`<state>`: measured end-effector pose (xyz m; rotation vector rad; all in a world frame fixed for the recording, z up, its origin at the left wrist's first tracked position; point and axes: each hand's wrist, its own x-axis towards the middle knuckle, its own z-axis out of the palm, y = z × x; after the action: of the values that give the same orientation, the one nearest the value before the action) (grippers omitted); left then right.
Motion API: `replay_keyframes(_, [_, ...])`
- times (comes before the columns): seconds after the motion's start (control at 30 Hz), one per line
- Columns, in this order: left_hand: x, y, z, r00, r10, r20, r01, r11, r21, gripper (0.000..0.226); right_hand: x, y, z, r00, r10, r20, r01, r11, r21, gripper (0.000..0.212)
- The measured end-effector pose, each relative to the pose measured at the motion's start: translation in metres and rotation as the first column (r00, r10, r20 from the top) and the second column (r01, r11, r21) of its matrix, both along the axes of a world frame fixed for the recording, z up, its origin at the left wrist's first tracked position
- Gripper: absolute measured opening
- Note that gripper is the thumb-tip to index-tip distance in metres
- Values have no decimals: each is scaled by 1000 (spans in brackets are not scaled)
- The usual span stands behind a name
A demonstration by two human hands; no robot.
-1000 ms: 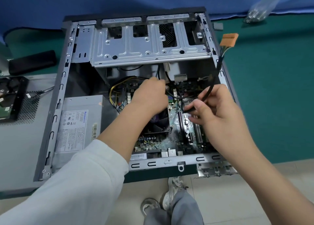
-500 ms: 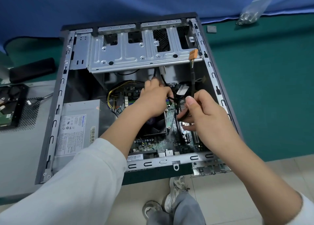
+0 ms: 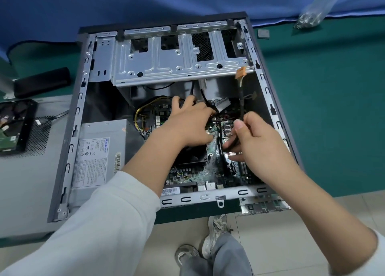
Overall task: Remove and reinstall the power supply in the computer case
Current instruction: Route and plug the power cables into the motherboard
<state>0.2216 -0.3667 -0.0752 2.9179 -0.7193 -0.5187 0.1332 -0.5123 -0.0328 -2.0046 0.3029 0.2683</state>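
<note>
Since the earlier frames, the orange connector (image 3: pixel 241 72) has swung in from outside the computer case (image 3: pixel 68 142) to stand just under the edge of the drive cage (image 3: pixel 177 67), and the right hand (image 3: pixel 262 148) has come further in over the motherboard (image 3: pixel 210 171). The left hand (image 3: pixel 187 123) has stayed near the same spot by the fan (image 3: pixel 193 157).

The right hand pinches one black cable (image 3: pixel 241 102) between thumb and curled fingers; the cable rises from that pinch to the orange connector. The left hand lies palm down with its fingers reaching into the wires behind the fan; what its fingertips grasp, if anything, cannot be told.

One power supply (image 3: pixel 98 157) sits inside the case at its near left corner, label up, left of the fan, with a bundle of yellow and black wires (image 3: pixel 139 115) running from it toward the motherboard.

Counted: one case, one power supply, one fan, one drive cage, two hands. Left of the case lie one hard drive (image 3: pixel 12 127) in a black tray and one black block (image 3: pixel 41 82); beyond its far right corner are one clear bag (image 3: pixel 316 11) of small parts and one small dark square (image 3: pixel 263 34).
</note>
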Motion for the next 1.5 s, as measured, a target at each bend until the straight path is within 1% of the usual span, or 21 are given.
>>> replay_keyframes(0.07, [2,0,2,998,19,68,-21,999,31,58,4,1,-4,989,26,-143,-30,999,-22,29])
replay_keyframes(0.17, [3,-4,4,991,41,124,-43,999,17,44,14,3,-11,938,59,-342,-81,995,-53,28])
replay_keyframes(0.27, [7,-6,4,976,132,175,-116,988,-99,28,21,8,-14,873,94,-479,-175,976,-128,26])
replay_keyframes(0.4, [9,-12,4,961,183,207,-149,974,-170,25,27,14,-11,756,212,-619,-381,912,-154,12])
replay_keyframes(0.5, [9,-12,3,959,205,194,-159,961,-227,20,40,13,-12,785,191,-589,-319,940,-120,24])
replay_keyframes(0.6, [10,-11,4,964,215,159,-170,952,-255,16,55,15,-16,836,109,-538,-133,991,-7,23])
replay_keyframes(0.67, [9,-11,4,970,207,128,-170,952,-254,17,60,18,-21,868,31,-496,6,997,73,23])
replay_keyframes(0.77, [10,-10,5,973,222,61,-192,929,-316,18,66,27,-26,880,-36,-474,92,991,96,23])
replay_keyframes(0.83, [9,-12,4,974,226,-15,-216,909,-356,19,70,31,-26,858,-79,-507,143,986,87,23])
replay_keyframes(0.9, [9,-15,5,952,267,-149,-305,864,-400,17,73,34,-24,860,-120,-496,213,968,134,21])
replay_keyframes(0.97, [10,-16,9,893,320,-317,-443,751,-490,7,73,35,-24,871,-124,-475,227,960,165,20])
replay_keyframes(1.0, [12,-17,10,857,332,-394,-508,677,-533,10,71,35,-24,871,-123,-475,233,956,180,18])
replay_keyframes(1.03, [13,-17,10,832,337,-441,-549,618,-563,16,70,35,-24,855,-133,-501,269,940,209,15])
replay_keyframes(1.1, [14,-17,8,789,366,-493,-613,519,-595,12,72,34,-23,795,-166,-583,366,898,244,7])
replay_keyframes(1.13, [14,-18,7,745,380,-549,-667,452,-592,16,74,33,-23,785,-160,-598,369,897,243,9])
replay_keyframes(1.17, [13,-18,5,690,379,-616,-724,376,-578,28,75,32,-22,787,-159,-596,355,907,227,12])
replay_keyframes(1.23, [13,-16,1,616,361,-701,-788,270,-553,42,74,30,-23,822,-146,-550,282,944,171,4])
replay_keyframes(1.27, [13,-15,1,619,346,-705,-785,266,-559,40,73,29,-23,845,-134,-518,228,966,122,7])
replay_keyframes(1.37, [13,-14,3,700,319,-639,-714,319,-623,26,68,26,-23,918,-59,-391,9,992,-130,17])
replay_keyframes(1.43, [12,-15,4,750,342,-566,-661,374,-650,27,70,22,-21,973,-67,-222,14,972,-233,23])
replay_keyframes(1.5, [13,-16,6,792,348,-501,-610,432,-664,27,74,16,-16,991,-115,-69,102,980,-171,24])
